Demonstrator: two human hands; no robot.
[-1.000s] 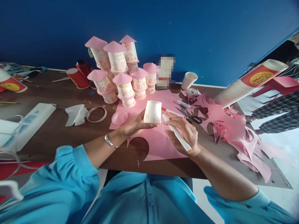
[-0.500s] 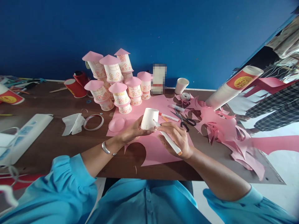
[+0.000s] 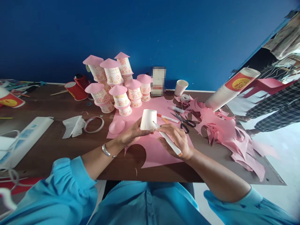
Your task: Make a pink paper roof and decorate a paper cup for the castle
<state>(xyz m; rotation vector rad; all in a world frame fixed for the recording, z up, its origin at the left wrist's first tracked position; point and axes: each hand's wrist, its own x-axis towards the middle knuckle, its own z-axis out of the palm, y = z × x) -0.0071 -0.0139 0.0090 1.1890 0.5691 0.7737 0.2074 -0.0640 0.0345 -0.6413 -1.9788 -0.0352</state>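
A white paper cup [image 3: 148, 119], turned upside down, is held near its rim by my left hand [image 3: 134, 131], fingers closed around it. Short orange lines show low on its side. My right hand [image 3: 177, 140] grips a white marker [image 3: 172, 144] with an orange end, its tip at or very near the cup wall. Beneath both hands lies a large pink paper sheet [image 3: 161, 156] with round cutouts. A pink paper cone [image 3: 117, 127] rests left of the cup. Right of it are a capped marker [image 3: 167, 118] and black-handled scissors [image 3: 185, 122].
Decorated cup towers [image 3: 118, 98] with pink cone roofs stand at the back. Pink scraps [image 3: 222, 128] and a tall cup stack [image 3: 232, 87] are at the right. A tape roll [image 3: 93, 124] and power strip [image 3: 25, 142] lie left. A person's checked sleeve [image 3: 272, 109] shows far right.
The marker tip and right hand have shifted slightly against the cup, and the cup has tilted a little. The view has moved slightly. Both hands keep their holds.
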